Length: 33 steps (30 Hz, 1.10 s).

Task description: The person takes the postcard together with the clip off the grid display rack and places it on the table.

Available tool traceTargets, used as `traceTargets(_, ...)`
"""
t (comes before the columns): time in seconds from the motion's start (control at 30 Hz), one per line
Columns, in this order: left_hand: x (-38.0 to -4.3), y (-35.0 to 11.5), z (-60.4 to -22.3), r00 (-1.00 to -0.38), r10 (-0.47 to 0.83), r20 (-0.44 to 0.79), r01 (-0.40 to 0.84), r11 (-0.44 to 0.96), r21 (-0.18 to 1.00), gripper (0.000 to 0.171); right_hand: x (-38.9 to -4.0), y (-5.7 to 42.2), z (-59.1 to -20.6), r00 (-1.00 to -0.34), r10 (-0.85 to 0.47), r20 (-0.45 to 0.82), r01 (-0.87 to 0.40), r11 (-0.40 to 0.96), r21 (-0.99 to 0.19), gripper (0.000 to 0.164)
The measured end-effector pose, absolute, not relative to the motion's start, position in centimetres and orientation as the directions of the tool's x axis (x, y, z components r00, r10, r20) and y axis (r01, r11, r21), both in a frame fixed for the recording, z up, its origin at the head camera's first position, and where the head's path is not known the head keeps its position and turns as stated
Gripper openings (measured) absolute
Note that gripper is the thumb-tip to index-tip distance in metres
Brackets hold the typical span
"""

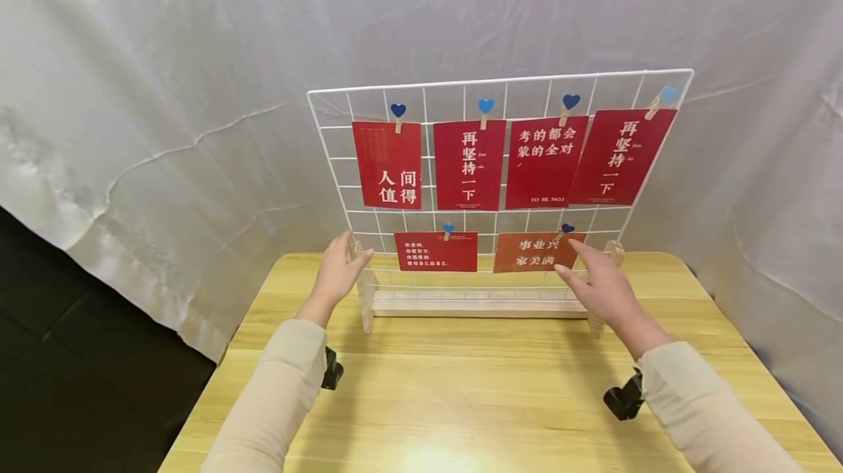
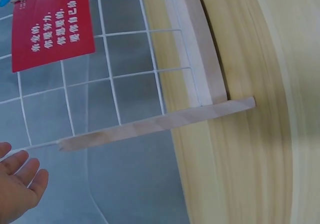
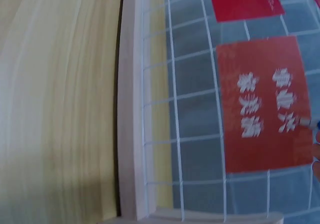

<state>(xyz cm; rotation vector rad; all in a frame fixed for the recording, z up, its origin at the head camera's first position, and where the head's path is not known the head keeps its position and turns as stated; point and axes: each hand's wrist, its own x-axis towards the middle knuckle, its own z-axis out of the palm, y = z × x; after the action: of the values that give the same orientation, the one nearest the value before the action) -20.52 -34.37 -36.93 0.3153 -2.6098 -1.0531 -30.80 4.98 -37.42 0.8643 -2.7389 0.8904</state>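
Note:
A white wire grid panel stands upright in a wooden stand. My left hand is at the panel's lower left edge, by the top of the stand's left leg; its fingers are extended in the left wrist view. On the other side, my right hand has thumb and index finger spread beside the orange-red card. A dark blue heart clip holds that card by its top edge, just above the index fingertip. In the right wrist view, fingers show only at the right border.
Four red cards hang in the upper row, including a left one and a right one, under blue heart clips. Below them hangs a smaller red card. Grey-white cloth drapes behind the wood-grain table.

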Motion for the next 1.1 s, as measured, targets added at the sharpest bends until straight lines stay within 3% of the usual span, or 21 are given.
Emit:
traceTargets(0.63,-20.3,-33.9,-35.5,-0.887,-0.402,0.229,0.019,0.463,0.886,0.059,-28.5,0.3,-34.0,-0.773,-0.535,0.341,-0.63,0.582,-0.515,0.057)
traceTargets(1.1,-20.5,-33.6,-34.5,-0.885,-0.425,0.19,0.038,0.341,0.939,0.059,-27.8,-3.3,-30.9,-0.708,-0.582,0.4,-0.691,0.452,-0.565,0.059)
